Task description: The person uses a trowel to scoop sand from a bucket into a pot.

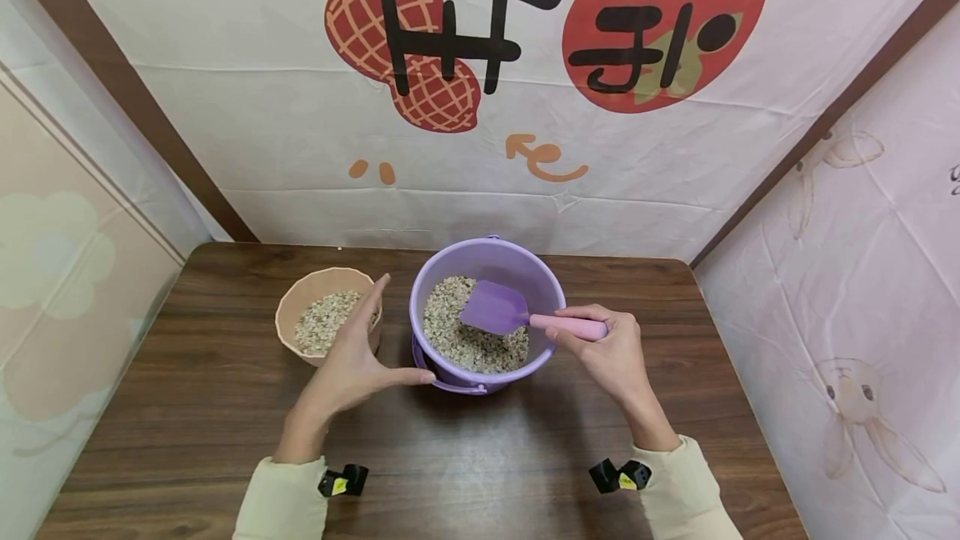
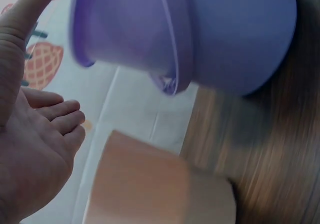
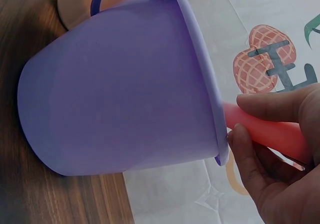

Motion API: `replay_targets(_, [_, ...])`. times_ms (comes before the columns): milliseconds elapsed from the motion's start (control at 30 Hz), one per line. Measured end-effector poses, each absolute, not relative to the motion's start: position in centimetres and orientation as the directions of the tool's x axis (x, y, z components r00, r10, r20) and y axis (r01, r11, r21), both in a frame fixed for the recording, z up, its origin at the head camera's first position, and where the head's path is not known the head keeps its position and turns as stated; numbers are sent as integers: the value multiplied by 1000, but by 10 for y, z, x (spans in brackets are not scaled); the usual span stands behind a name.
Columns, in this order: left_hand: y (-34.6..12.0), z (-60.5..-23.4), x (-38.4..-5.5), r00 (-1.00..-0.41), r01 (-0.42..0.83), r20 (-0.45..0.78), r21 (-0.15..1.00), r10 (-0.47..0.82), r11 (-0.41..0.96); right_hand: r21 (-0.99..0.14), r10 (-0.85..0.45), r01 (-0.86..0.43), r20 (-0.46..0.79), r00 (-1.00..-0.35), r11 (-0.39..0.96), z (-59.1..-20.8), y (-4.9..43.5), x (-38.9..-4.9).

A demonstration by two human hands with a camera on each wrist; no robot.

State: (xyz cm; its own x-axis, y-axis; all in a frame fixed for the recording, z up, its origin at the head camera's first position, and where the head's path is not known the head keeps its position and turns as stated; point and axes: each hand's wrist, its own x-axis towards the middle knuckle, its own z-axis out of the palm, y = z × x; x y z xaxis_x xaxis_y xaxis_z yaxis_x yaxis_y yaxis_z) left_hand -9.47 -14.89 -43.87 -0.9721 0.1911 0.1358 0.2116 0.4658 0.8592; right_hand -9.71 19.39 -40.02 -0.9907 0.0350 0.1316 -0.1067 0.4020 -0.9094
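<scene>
My right hand [image 1: 611,352] pinches the pink handle of a small shovel [image 1: 495,307] with a purple blade. The blade lies inside the purple bucket [image 1: 540,273], over a bed of pale grains [image 1: 450,323]. In the right wrist view the thumb and fingers hold the handle [image 3: 270,134] right at the bucket's rim. My left hand [image 1: 356,369] is spread between the bucket and a peach fluted bowl [image 1: 288,311], thumb tip at the bucket's rim, other fingers straight over the bowl's near side. More grains [image 1: 326,322] fill part of that bowl.
Both containers stand on a dark wooden table [image 1: 480,457] near its back edge. A white printed cloth [image 1: 300,165] hangs right behind, and more cloth [image 1: 840,357] hangs along the right side. The bucket's handle [image 1: 457,387] hangs down at its front left.
</scene>
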Motion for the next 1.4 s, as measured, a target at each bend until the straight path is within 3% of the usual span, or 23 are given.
replay_targets(533, [-125, -448, -107, -956, 255, 158, 862, 246, 437, -885, 7, -135, 155, -988, 445, -399, 194, -97])
replay_targets(967, [-125, -448, -109, -948, 282, 181, 860, 262, 426, -733, -21, -159, 194, -981, 662, -388, 192, -106])
replay_targets(1400, [-124, -448, -109, -949, 281, 179, 853, 260, 439, -678, -108, -173, 137, -985, 715, -375, 172, -129])
